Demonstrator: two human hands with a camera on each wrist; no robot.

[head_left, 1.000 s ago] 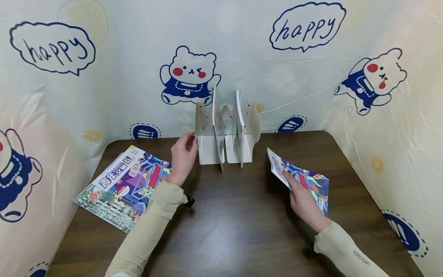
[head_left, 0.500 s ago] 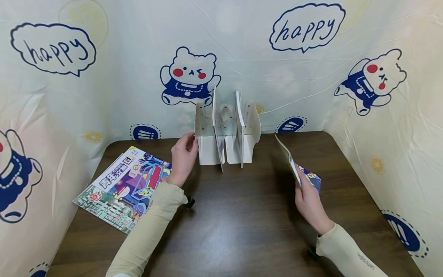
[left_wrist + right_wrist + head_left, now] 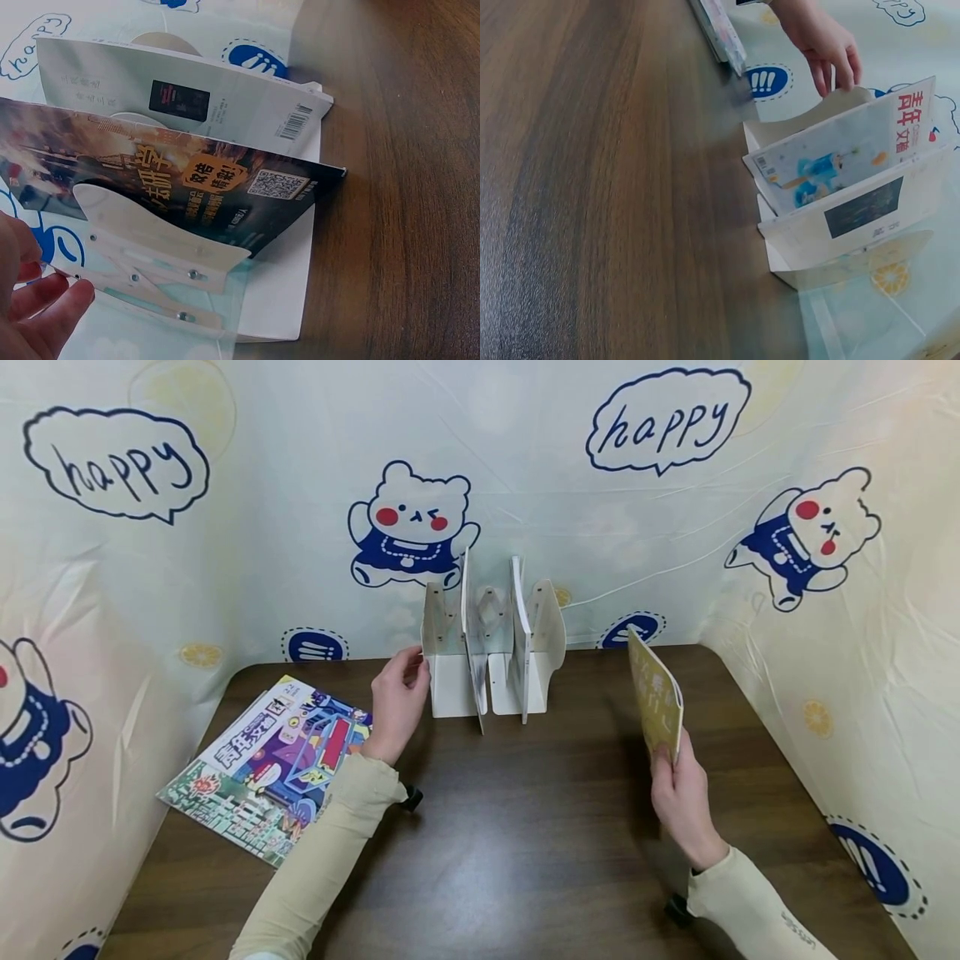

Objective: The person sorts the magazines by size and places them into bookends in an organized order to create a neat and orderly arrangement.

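My left hand (image 3: 397, 703) pinches the left end panel of a white desktop bookshelf (image 3: 454, 687) at the back of the table. Two publications stand upright in that shelf: a magazine (image 3: 821, 169) with a blue picture on its pale cover, dark on its back, and a white book (image 3: 866, 206). To the right, my right hand (image 3: 686, 806) grips a thin magazine (image 3: 654, 693) by its lower part. It is held upright above the table, its yellow-gold side facing left. On the left lies a stack of colourful magazines (image 3: 262, 768), partly covered by my left forearm.
The dark wooden table (image 3: 480, 860) fills the foreground. Printed cloth (image 3: 300, 552) hangs behind it and along both sides. A thin white cord (image 3: 645, 581) runs across the cloth to the right of the shelf.
My right hand has turned the magazine from its colourful cover to its yellow-gold side, raising it upright and shifting slightly right. The left hand stays on the bookshelf.
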